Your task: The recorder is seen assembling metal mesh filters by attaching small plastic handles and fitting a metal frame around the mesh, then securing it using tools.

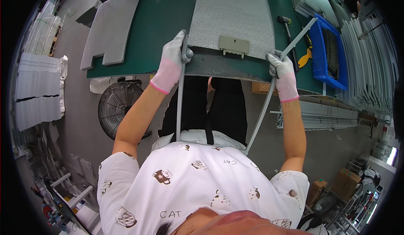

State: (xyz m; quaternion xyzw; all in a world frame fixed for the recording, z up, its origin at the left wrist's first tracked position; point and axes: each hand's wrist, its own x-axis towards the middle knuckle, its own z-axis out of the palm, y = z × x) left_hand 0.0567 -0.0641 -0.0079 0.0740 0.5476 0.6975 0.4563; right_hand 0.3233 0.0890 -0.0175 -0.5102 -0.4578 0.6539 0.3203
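Observation:
My left hand (171, 62), in a white and pink glove, is closed around a thin metal frame bar (180, 100) at the table's near edge. My right hand (283, 72), gloved the same way, grips a second metal frame bar (261, 113), which slants up past the hand over the table. Both bars run down to my shirt, where they seem to meet a cross piece; that end is partly hidden. Between my hands a silvery mesh panel (233, 14) lies on the green table (164, 12). A grey-beige plastic piece with prongs (234, 46) rests on the panel's near edge.
A notched mesh panel (113, 25) lies at the left. To the right are a mallet (288, 31), a yellow-handled tool (305, 57) and a blue bin (322, 69) of small parts. Stacked panels (311, 1) sit farther back. A black fan (120, 106) stands below the table's left side.

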